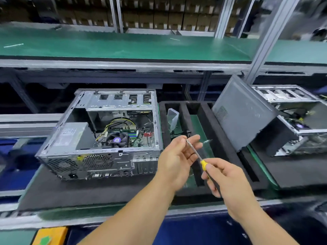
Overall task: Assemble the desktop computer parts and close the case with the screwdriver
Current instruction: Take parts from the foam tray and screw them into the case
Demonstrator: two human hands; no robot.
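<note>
The right hand [228, 181] curls round the yellow handle of the screwdriver [198, 154], its shaft slanting up and away to the left hand [178, 156]. The left fingers [192, 138] close on the tip of the shaft, perhaps seating a screw there. No screw is visible, so that is only a guess.

If a screw sits on that tip, it could drop into the black foam tray [184, 110] just beyond the hands, or into the open computer case [99, 131] to the left of them, where it might lodge among the motherboard [127, 137] and cables and be hard to recover.

The side panel [242, 112] leans beyond and to the right of the hands, against a 2nd case [300, 124]. It is not yet fitted, and a knock could tip it.

Motion blur softens the edges of the view. The tray's slots are dark, so their contents are unclear apart from a clear plastic box [172, 115].
</note>
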